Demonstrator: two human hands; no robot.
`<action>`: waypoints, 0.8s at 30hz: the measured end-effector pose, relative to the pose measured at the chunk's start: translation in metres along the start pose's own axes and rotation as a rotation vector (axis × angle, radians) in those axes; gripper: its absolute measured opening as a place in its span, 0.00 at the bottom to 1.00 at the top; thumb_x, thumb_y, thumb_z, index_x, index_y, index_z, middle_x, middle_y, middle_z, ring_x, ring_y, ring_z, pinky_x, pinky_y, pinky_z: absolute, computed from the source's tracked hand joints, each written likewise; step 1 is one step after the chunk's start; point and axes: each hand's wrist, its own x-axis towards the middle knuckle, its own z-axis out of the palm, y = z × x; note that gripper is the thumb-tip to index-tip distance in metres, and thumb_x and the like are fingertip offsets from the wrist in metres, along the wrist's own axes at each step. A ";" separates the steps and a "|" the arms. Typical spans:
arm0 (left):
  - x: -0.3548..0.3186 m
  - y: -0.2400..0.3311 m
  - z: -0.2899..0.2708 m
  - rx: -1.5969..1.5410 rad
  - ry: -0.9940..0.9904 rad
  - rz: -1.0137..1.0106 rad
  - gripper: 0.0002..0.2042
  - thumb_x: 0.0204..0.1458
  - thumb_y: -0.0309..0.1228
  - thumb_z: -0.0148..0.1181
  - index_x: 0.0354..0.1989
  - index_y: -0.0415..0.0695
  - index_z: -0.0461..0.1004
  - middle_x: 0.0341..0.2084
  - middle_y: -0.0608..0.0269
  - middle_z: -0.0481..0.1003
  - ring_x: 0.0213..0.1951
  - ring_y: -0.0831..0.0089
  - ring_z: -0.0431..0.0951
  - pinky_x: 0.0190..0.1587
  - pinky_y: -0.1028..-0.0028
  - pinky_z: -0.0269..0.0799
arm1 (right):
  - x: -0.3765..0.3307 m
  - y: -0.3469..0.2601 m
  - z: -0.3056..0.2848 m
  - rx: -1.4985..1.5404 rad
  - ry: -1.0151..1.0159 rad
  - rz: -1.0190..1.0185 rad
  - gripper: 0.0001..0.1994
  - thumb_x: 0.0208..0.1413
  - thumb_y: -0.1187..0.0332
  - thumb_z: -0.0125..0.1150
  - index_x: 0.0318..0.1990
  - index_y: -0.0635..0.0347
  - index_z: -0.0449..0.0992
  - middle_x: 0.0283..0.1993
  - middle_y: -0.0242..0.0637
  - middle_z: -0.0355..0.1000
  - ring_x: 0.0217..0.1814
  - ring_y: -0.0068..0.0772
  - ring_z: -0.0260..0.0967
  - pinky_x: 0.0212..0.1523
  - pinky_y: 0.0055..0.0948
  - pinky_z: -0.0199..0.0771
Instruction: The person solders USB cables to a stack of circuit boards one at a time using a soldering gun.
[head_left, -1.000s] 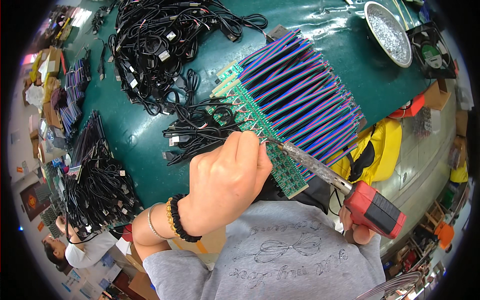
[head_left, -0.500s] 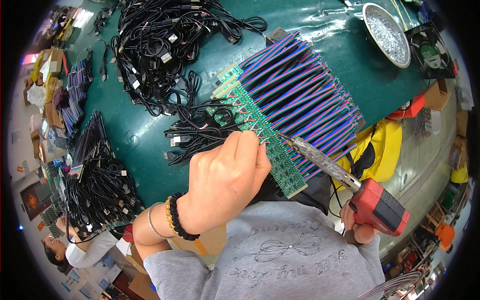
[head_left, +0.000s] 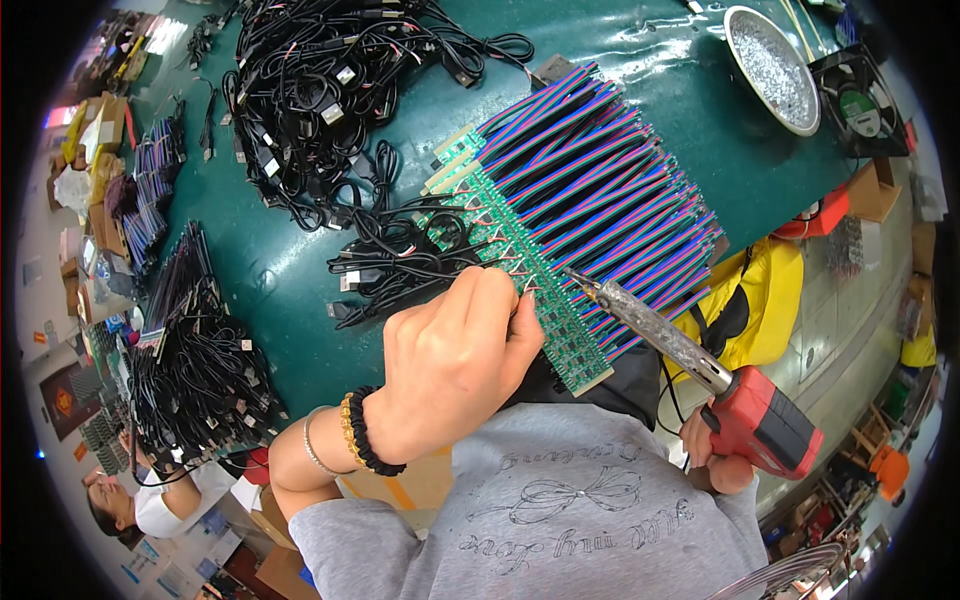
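- Well, I'd hold the thin wire [head_left: 530,289] steady, dab the soldering iron [head_left: 690,355] briefly, spare neighbouring leads [head_left: 497,240].
- Left hand [head_left: 455,335]: knuckles up, fingertips closed, seemingly on that wire, over the green circuit board [head_left: 562,320] by the desk's [head_left: 310,330] near edge.
- Right hand [head_left: 715,458]: wrapped round the iron's grip, low, past that edge; iron slants far-left, contact unclear.

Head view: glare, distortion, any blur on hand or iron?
Head view: white glare streaks the green tabletop left of the bowl; head view: fisheye bends the surroundings, black at the corners; head view: left hand and soldering iron look fairly sharp, iron tip too small to judge.
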 end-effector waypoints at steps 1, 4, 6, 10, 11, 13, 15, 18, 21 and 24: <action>0.001 0.000 0.000 0.008 -0.002 0.006 0.11 0.46 0.26 0.64 0.23 0.43 0.65 0.17 0.63 0.67 0.13 0.68 0.70 0.15 0.71 0.65 | -0.006 0.003 -0.008 -0.001 0.000 0.000 0.16 0.49 0.65 0.68 0.34 0.70 0.71 0.22 0.38 0.71 0.19 0.27 0.68 0.20 0.23 0.67; 0.002 0.000 0.000 0.001 0.004 0.012 0.11 0.45 0.25 0.64 0.23 0.43 0.65 0.18 0.63 0.67 0.13 0.68 0.70 0.15 0.71 0.65 | -0.017 0.012 -0.024 -0.135 -0.160 -0.198 0.14 0.51 0.65 0.65 0.31 0.70 0.71 0.20 0.39 0.70 0.18 0.27 0.67 0.20 0.22 0.66; 0.002 0.000 0.001 0.005 0.005 0.013 0.11 0.45 0.25 0.64 0.23 0.43 0.65 0.18 0.63 0.67 0.13 0.68 0.70 0.15 0.71 0.65 | 0.000 0.004 -0.012 -0.248 -0.172 -0.244 0.13 0.53 0.67 0.62 0.27 0.70 0.70 0.21 0.39 0.71 0.18 0.26 0.66 0.21 0.22 0.66; 0.002 0.000 0.002 0.008 0.014 0.018 0.11 0.44 0.25 0.64 0.22 0.43 0.64 0.18 0.63 0.67 0.13 0.69 0.70 0.15 0.71 0.65 | -0.021 0.006 -0.006 -0.360 0.045 -0.144 0.14 0.54 0.65 0.62 0.27 0.69 0.71 0.23 0.38 0.71 0.19 0.23 0.67 0.22 0.20 0.66; 0.002 0.000 0.002 0.010 0.014 0.016 0.11 0.44 0.25 0.64 0.22 0.43 0.64 0.18 0.63 0.67 0.13 0.69 0.70 0.15 0.71 0.65 | -0.020 0.007 -0.006 -0.383 0.068 -0.152 0.14 0.55 0.65 0.61 0.26 0.69 0.71 0.23 0.37 0.71 0.19 0.22 0.66 0.22 0.19 0.65; 0.001 0.000 0.002 0.023 0.013 0.010 0.11 0.44 0.25 0.64 0.22 0.43 0.64 0.18 0.63 0.67 0.13 0.69 0.70 0.15 0.71 0.65 | -0.020 0.010 -0.007 -0.403 0.087 -0.159 0.15 0.55 0.64 0.61 0.25 0.68 0.71 0.23 0.36 0.71 0.19 0.20 0.66 0.22 0.18 0.64; 0.000 0.000 0.002 0.024 0.015 0.012 0.11 0.44 0.25 0.64 0.22 0.43 0.64 0.18 0.63 0.67 0.13 0.69 0.70 0.15 0.71 0.65 | -0.022 0.010 -0.009 -0.411 0.109 -0.105 0.14 0.55 0.63 0.59 0.25 0.67 0.71 0.23 0.34 0.71 0.18 0.18 0.65 0.21 0.16 0.61; 0.002 0.000 0.002 0.018 0.015 0.019 0.11 0.44 0.25 0.64 0.22 0.43 0.64 0.17 0.63 0.66 0.13 0.69 0.70 0.15 0.71 0.65 | -0.023 0.004 -0.007 -0.493 0.129 -0.085 0.12 0.53 0.66 0.60 0.24 0.66 0.71 0.22 0.35 0.71 0.18 0.21 0.66 0.22 0.18 0.65; 0.002 0.001 0.001 0.020 0.014 0.023 0.11 0.44 0.25 0.64 0.22 0.43 0.64 0.17 0.63 0.66 0.13 0.69 0.70 0.15 0.71 0.65 | -0.010 0.009 -0.013 -0.272 -0.057 -0.213 0.08 0.49 0.72 0.60 0.22 0.65 0.70 0.20 0.35 0.71 0.18 0.24 0.67 0.21 0.22 0.68; 0.002 0.001 0.001 0.025 0.014 0.022 0.11 0.44 0.25 0.64 0.22 0.43 0.64 0.17 0.63 0.66 0.13 0.69 0.70 0.15 0.71 0.65 | -0.011 0.005 -0.013 -0.273 -0.042 -0.154 0.05 0.43 0.77 0.57 0.20 0.64 0.69 0.18 0.35 0.70 0.19 0.28 0.68 0.21 0.25 0.70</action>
